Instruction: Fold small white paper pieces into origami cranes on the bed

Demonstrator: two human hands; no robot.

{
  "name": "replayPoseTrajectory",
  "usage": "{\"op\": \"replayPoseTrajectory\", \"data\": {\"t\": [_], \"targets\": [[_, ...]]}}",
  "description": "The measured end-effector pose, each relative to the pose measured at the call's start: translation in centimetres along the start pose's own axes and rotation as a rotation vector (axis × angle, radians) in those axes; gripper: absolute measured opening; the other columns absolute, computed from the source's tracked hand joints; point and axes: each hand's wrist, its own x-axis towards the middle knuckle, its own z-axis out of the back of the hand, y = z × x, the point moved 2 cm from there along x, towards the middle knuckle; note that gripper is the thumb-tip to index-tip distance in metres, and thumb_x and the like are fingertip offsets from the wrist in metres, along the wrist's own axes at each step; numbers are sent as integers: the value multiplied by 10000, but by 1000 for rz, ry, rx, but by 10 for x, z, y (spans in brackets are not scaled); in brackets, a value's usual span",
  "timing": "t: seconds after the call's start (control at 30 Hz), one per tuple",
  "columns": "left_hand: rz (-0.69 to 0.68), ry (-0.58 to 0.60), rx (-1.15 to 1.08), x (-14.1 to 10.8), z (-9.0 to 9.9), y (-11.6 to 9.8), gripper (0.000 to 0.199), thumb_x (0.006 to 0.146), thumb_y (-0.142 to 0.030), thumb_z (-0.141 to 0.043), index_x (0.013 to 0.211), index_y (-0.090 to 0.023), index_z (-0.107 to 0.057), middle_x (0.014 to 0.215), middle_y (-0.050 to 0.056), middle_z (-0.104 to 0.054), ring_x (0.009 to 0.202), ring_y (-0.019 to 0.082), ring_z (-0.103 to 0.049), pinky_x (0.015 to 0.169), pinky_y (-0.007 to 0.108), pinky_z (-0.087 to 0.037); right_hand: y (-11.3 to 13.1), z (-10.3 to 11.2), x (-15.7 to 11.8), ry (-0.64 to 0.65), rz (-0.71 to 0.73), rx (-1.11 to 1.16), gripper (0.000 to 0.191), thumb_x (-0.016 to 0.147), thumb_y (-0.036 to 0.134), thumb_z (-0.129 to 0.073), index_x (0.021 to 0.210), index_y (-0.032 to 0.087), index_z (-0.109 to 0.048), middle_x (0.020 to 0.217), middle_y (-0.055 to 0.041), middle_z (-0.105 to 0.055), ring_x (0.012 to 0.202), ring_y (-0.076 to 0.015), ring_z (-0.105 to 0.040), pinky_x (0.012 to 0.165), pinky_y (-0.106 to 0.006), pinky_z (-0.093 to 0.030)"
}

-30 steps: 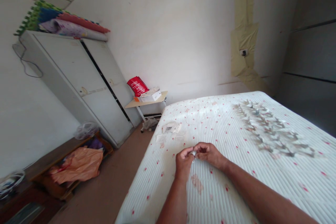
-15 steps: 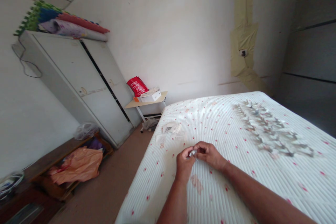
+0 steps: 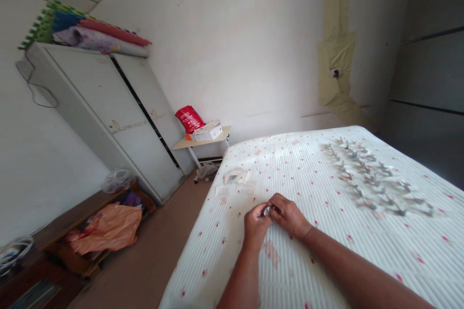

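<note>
A grey cabinet [image 3: 119, 106] stands left of the bed [image 3: 290, 169]. On the bed's near-left part lie a plastic packet [image 3: 237, 175] and printed slips [image 3: 248, 187]. The left hand [image 3: 255, 227] has a narrow grip on a small pale piece [image 3: 267, 211], just above the bed; the right hand [image 3: 288, 215] pinches it too. Rightward, greyish pieces [image 3: 377, 174] sit in blurred rows.

Right hand [image 3: 289, 217] to objects [image 3: 377, 174]: open mattress [image 3: 308, 178]
</note>
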Motion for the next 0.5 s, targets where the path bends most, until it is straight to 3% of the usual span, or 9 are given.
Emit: {"op": "replayPoseTrajectory", "data": {"t": [0.3,0.5], "targets": [[70,-10,-120,-2,4,-3,360,642,-214,-581,965,-75,-663,877,96,-683,840,245,-609,755,309,-464,-4,-1,0,-48,-34,-8,85,762,128,-472,783,184,-533,758,-13,-533,670,-117,-533,626,-229,-422],[27,-8,-91,-2,3,-4,323,695,-326,-594,904,-95,-679,807,77,-679,794,210,-597,724,268,-445,-4,-4,0,-10,-33,-27,97,794,148,-456,766,178,-544,755,-21,-536,688,-124,-536,632,-232,-424]]}}
